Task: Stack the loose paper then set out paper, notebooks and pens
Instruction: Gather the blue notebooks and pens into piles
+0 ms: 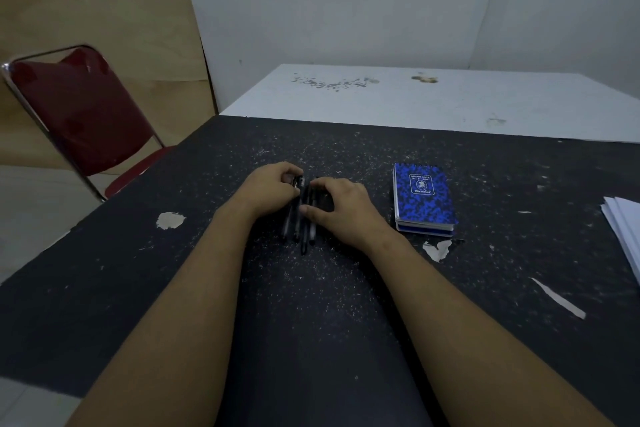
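In the head view, your left hand (273, 189) and right hand (341, 208) meet over a small bunch of dark pens (300, 218) lying on the black counter (311, 315), to the left of the blue notebooks (424, 199). The left hand's fingers curl over the far ends of the pens. The right hand arches over their middle, with its thumb against their side, so you pinch the bunch from both flanks. The near tips stick out unevenly toward you.

The notebooks sit in a short pile, apart from your right wrist. The white paper (623, 229) lies well to their right, cut off by the frame edge. A red chair (79, 114) stands far to their left, beyond the counter's corner.

The risk here is the round barrels. If you squeeze unevenly or lift one side first, a pen could roll loose across the counter. The pens are dark on a dark surface, so a stray one would be easy to miss. Your right forearm could also nudge the notebook pile if you sweep outward.
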